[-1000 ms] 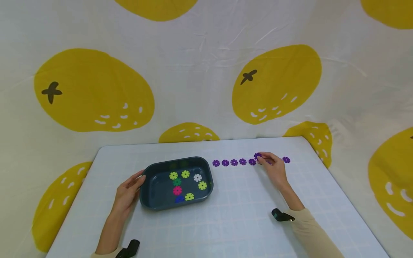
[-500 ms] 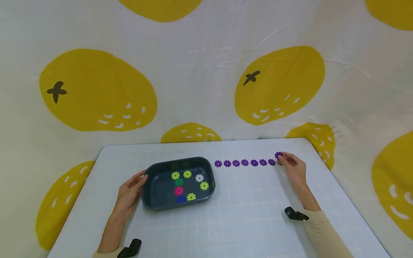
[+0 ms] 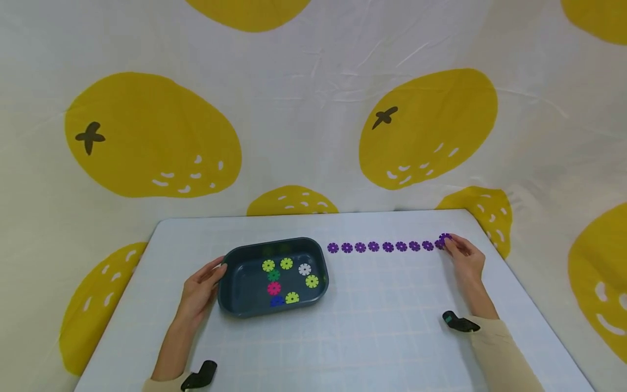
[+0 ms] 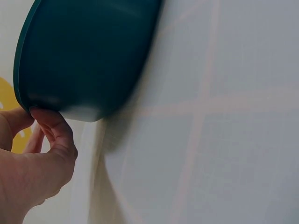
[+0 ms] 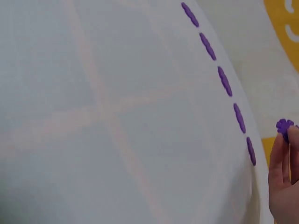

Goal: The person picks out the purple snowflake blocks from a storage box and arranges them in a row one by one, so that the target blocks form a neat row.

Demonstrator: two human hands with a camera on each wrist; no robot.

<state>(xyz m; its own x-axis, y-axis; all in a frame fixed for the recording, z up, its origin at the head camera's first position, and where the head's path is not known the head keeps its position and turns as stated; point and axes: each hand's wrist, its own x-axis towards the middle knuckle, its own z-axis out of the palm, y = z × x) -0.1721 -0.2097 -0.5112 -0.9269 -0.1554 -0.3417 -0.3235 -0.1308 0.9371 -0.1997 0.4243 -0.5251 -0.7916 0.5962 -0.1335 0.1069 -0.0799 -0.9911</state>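
My left hand (image 3: 197,296) grips the left end of a dark teal tray (image 3: 240,313), thumb at its rim; the left wrist view shows the fingers (image 4: 56,126) against the tray's end. With thumb and fingertips my right hand (image 3: 467,264) pinches a purple flower-shaped disc (image 3: 444,238) above the right end of a row of similar discs (image 3: 373,246). The held disc overlaps the row's last disc in the head view. In the right wrist view, this pinched purple disc (image 5: 284,128) is raised beside the row.
Inside the tray lie several loose discs: yellow-green ones (image 3: 286,263), a white one (image 3: 305,269), a green one (image 3: 273,275), a pink one (image 3: 274,288) and a blue one (image 3: 277,301). The white table (image 3: 362,337) ends at a fruit-patterned cloth (image 3: 303,136) behind.
My right hand has moved right along the row, still pinching a purple disc, and now hovers at the row's right end. The left hand keeps its grip on the tray.
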